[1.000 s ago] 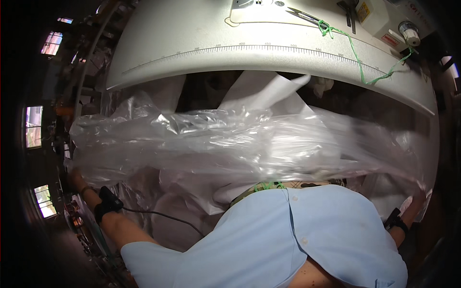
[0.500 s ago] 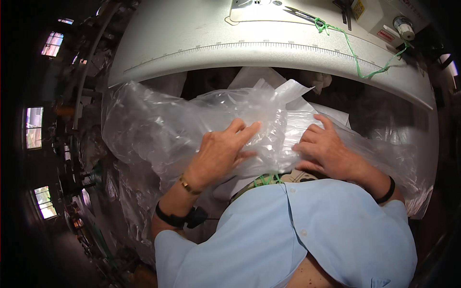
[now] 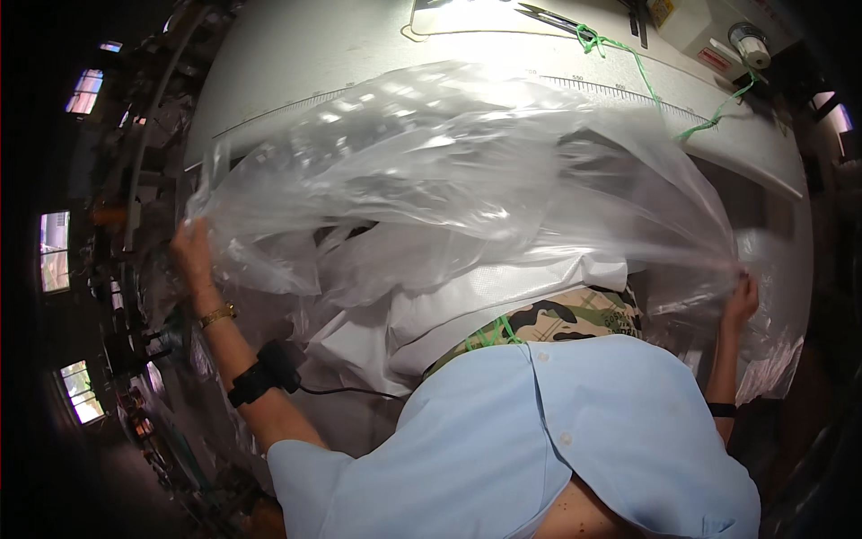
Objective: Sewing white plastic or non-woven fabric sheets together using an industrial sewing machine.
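Observation:
A large clear plastic sheet or bag [image 3: 431, 193] is stretched wide between my two arms, its upper part billowing over the front edge of the table. At the far left my left hand [image 3: 191, 251] is closed on one end of it. Out at the right my right hand [image 3: 740, 295] pinches the opposite end. Motion smears parts of the film, so I cannot make out whether it is one layer or two. Beneath it, across my lap, lies white woven cloth or sacking [image 3: 503, 286] in loose folds.
The pale machine table [image 3: 278, 67] has a ruler scale along its front. Thread snips [image 3: 552, 20] tied to green string [image 3: 637, 67] lie at the back, near a sewing machine's housing [image 3: 709, 40] with a knob. More plastic film [image 3: 772, 368] hangs at the right.
My hands have moved far apart from the middle, left and right. The crumpled plastic has been lifted and spread, now covering part of the table edge and uncovering the white material.

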Demonstrator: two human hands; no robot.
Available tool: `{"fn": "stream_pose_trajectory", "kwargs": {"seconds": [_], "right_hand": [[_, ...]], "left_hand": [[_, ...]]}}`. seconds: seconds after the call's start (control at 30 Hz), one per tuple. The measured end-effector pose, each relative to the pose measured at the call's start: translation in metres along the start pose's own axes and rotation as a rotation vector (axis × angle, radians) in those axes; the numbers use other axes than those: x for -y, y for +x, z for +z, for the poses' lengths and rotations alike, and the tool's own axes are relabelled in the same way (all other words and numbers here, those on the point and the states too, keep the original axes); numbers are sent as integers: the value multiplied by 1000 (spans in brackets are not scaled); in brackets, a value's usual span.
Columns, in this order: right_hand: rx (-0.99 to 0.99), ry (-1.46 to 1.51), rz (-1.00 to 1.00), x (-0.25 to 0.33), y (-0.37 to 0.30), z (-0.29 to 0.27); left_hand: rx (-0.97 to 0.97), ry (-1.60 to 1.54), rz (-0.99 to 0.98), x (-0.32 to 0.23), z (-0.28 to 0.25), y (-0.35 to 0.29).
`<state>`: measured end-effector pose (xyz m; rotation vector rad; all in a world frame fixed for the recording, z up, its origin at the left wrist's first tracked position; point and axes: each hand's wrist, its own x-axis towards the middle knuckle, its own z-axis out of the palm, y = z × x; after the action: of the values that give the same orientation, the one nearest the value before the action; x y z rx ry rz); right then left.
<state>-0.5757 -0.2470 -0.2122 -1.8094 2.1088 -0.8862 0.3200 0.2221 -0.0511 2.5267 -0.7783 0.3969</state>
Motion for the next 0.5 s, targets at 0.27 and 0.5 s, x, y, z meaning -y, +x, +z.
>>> {"fn": "stream_pose_trajectory", "kwargs": {"seconds": [0.27, 0.5], "right_hand": [[282, -832, 47, -163, -57, -73], [630, 262, -469, 200, -73, 1]], "left_hand": [[117, 724, -200, 187, -68, 15], [358, -336, 258, -266, 6, -66]]}}
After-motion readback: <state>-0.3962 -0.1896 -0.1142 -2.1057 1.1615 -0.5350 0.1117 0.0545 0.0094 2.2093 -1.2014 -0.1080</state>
